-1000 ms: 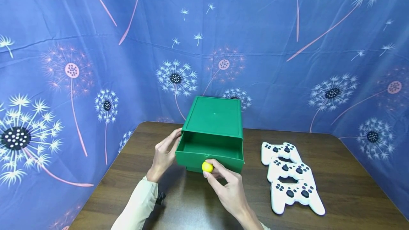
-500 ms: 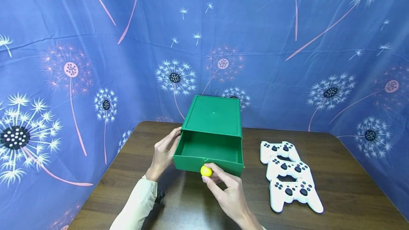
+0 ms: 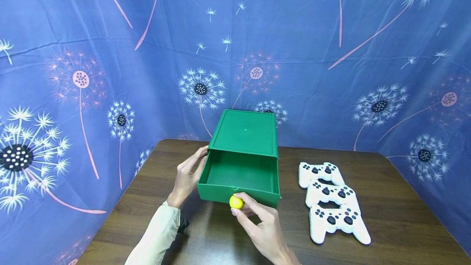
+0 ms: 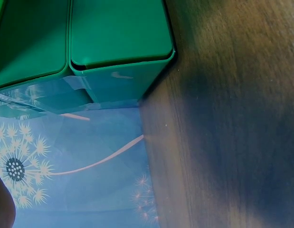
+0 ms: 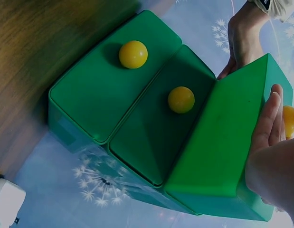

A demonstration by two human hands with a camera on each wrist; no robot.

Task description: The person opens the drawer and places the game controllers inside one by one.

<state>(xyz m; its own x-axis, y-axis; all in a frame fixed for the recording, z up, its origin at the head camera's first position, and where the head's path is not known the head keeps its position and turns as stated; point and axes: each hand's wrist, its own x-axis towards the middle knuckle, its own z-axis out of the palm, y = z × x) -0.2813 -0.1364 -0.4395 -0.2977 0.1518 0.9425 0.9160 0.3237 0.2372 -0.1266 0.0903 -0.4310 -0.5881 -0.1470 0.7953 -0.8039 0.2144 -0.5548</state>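
The hands are set apart: the yellow knob of the top drawer is pinched by the right hand, while the green cabinet's left side is touched by the left hand, its fingertips partly hidden. The drawer is extended toward the person, its floor exposed. The lower drawers are hidden from the head view. The cabinet's long axis is laid front to back on the worktop.

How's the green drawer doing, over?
Right grip pinches yellow knob. Left grip at green cabinet. Top drawer open. White controllers aside, not blocking.
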